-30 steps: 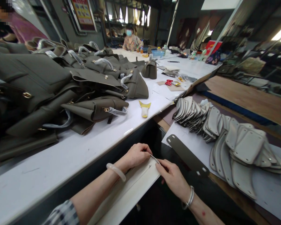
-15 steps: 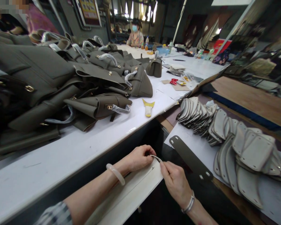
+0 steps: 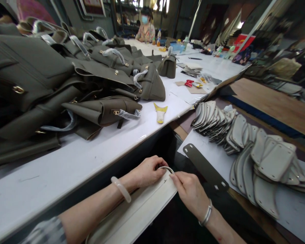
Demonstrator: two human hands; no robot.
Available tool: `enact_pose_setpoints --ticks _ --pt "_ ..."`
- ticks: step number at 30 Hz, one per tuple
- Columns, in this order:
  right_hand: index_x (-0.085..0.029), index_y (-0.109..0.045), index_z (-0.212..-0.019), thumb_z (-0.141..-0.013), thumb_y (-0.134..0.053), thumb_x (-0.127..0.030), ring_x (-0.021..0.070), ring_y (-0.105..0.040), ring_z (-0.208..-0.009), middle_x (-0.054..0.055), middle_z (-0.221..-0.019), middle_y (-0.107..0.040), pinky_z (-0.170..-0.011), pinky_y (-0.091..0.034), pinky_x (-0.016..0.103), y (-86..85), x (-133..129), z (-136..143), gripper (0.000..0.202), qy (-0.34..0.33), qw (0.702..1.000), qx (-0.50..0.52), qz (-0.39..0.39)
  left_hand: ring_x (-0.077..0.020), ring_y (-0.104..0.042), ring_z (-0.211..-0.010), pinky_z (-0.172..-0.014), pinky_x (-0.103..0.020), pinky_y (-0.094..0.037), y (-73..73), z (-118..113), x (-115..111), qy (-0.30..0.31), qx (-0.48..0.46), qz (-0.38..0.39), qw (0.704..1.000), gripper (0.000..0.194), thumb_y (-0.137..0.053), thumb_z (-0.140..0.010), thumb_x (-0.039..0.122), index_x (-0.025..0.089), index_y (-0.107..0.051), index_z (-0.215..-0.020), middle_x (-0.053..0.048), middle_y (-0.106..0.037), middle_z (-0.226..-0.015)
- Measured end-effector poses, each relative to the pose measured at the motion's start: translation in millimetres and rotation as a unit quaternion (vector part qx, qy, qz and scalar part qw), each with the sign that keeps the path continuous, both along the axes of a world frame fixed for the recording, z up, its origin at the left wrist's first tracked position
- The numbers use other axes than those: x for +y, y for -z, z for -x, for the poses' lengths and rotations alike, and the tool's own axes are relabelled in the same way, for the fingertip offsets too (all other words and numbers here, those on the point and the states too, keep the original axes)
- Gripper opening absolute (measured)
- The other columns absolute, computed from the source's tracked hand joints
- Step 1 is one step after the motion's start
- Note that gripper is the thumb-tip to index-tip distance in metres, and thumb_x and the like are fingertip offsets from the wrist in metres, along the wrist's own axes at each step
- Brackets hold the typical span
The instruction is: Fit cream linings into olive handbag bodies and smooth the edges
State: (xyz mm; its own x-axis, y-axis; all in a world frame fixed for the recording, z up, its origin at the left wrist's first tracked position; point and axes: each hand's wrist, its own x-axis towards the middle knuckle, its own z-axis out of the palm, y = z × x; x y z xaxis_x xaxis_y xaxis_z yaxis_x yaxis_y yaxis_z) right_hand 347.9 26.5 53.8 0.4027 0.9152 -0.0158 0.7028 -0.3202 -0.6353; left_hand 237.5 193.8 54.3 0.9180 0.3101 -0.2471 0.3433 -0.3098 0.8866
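Observation:
A long off-white panel (image 3: 142, 206) slants up from the bottom of the view, its curved end raised between my hands. My left hand (image 3: 151, 171) pinches the rim of that end from the left, fingers curled over it. On the right corner of the same end, my right hand (image 3: 191, 193) grips the edge between thumb and bent fingers. A thin rim arches up in the gap between the two hands. Just right of my right hand lies a dark strip (image 3: 205, 166) with rounded ends and small slots. The fingertips of my left hand are partly hidden.
Dark bags (image 3: 99, 108) with wrapped handles are heaped on the white table (image 3: 66, 173). A yellow-and-white piece (image 3: 160, 113) lies near its edge. Stacks of pale curved pieces (image 3: 271, 156) stand at the right. A masked person (image 3: 145, 32) sits at the far end.
The view has shifted slightly, so the bags sit a little further left and up. Both hands keep their grip on the panel, and its rim arches a bit more between them.

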Motion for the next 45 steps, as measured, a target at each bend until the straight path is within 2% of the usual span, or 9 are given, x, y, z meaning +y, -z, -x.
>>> enact_pose_setpoints --ticks 4,11,14,20,27,31,37,42,45 --pt "-0.019 -0.072 -0.093 -0.092 -0.054 -0.037 0.0177 -0.058 -0.068 0.003 -0.079 -0.067 -0.063 -0.041 0.027 -5.0 -7 15 0.025 0.087 0.991 0.099 -0.008 -0.0189 -0.059 -0.075 -0.07 -0.03 -0.047 3.8 2 2 -0.037 0.037 0.048 0.997 0.021 -0.061 -0.077 0.033 0.017 -0.069 -0.088 -0.003 -0.068 -0.082" --pt "-0.018 -0.071 -0.115 -0.091 -0.049 -0.042 0.0215 -0.064 -0.074 0.006 -0.086 -0.072 -0.07 -0.05 0.028 4.6 -16 33 0.04 0.19 0.961 0.198 -0.017 -0.0154 -0.059 -0.071 -0.065 -0.025 -0.046 13.6 10 6 -0.04 0.035 0.12 0.991 0.029 -0.067 -0.078 0.042 0.016 -0.067 -0.09 -0.002 -0.069 -0.08" --pt "-0.017 -0.071 -0.115 -0.094 -0.046 -0.04 0.0218 -0.066 -0.08 0.007 -0.091 -0.072 -0.074 -0.051 0.027 3.2 -16 34 0.04 0.182 0.96 0.209 -0.033 -0.0168 -0.061 -0.076 -0.068 -0.026 -0.047 18.0 13 9 -0.025 0.003 0.128 0.991 0.027 -0.069 -0.079 0.041 0.017 -0.07 -0.092 -0.002 -0.072 -0.085" --pt "-0.016 -0.071 -0.101 -0.098 -0.037 -0.038 0.0199 -0.064 -0.066 0.004 -0.069 -0.065 -0.066 -0.049 0.027 -2.3 -12 25 0.04 0.124 0.984 0.128 -0.009 -0.0192 -0.064 -0.086 -0.078 -0.028 -0.049 21.9 17 11 -0.028 -0.042 0.085 0.995 0.027 -0.068 -0.081 0.037 0.018 -0.073 -0.101 -0.003 -0.074 -0.095" --pt "-0.015 -0.068 -0.108 -0.098 -0.033 -0.031 0.0239 -0.069 -0.078 0.009 -0.08 -0.07 -0.077 -0.053 0.031 -3.3 -10 23 0.04 0.08 0.994 0.07 0.002 -0.0186 -0.064 -0.088 -0.082 -0.029 -0.048 4.1 16 8 -0.005 -0.054 -0.008 0.999 0.021 -0.061 -0.085 0.03 0.021 -0.072 -0.1 -0.002 -0.072 -0.096" --pt "-0.016 -0.07 -0.112 -0.098 -0.041 -0.036 0.0237 -0.067 -0.08 0.007 -0.082 -0.069 -0.078 -0.053 0.032 -7.0 -12 18 0.038 0.073 0.989 0.127 -0.03 -0.0178 -0.062 -0.088 -0.081 -0.029 -0.046 -4.1 13 9 0.037 -0.053 -0.072 0.995 0.022 -0.057 -0.086 0.025 0.023 -0.072 -0.102 -0.002 -0.069 -0.096" --pt "-0.015 -0.074 -0.095 -0.099 -0.043 -0.048 0.0157 -0.052 -0.067 0.0 -0.07 -0.051 -0.063 -0.045 0.026 -0.1 -14 7 0.045 0.112 0.958 0.259 -0.045 -0.0158 -0.059 -0.085 -0.074 -0.026 -0.044 7.4 10 12 0.023 -0.043 0.035 0.998 0.021 -0.062 -0.083 0.027 0.023 -0.072 -0.1 0.0 -0.068 -0.1" --pt "-0.015 -0.075 -0.097 -0.099 -0.042 -0.052 0.0175 -0.055 -0.079 0.004 -0.084 -0.056 -0.07 -0.045 0.026 14.4 -11 11 0.05 0.159 0.946 0.276 -0.058 -0.0168 -0.06 -0.08 -0.073 -0.028 -0.046 19.5 9 12 -0.004 -0.004 0.166 0.986 0.029 -0.065 -0.082 0.036 0.016 -0.07 -0.103 -0.003 -0.07 -0.094" --pt "-0.016 -0.074 -0.107 -0.1 -0.042 -0.051 0.0177 -0.058 -0.078 0.004 -0.086 -0.058 -0.069 -0.047 0.027 13.2 -11 14 0.048 0.14 0.961 0.231 -0.06 -0.0167 -0.061 -0.08 -0.072 -0.027 -0.047 18.6 12 10 -0.011 -0.011 0.141 0.99 0.031 -0.064 -0.084 0.039 0.016 -0.069 -0.103 -0.004 -0.071 -0.094"
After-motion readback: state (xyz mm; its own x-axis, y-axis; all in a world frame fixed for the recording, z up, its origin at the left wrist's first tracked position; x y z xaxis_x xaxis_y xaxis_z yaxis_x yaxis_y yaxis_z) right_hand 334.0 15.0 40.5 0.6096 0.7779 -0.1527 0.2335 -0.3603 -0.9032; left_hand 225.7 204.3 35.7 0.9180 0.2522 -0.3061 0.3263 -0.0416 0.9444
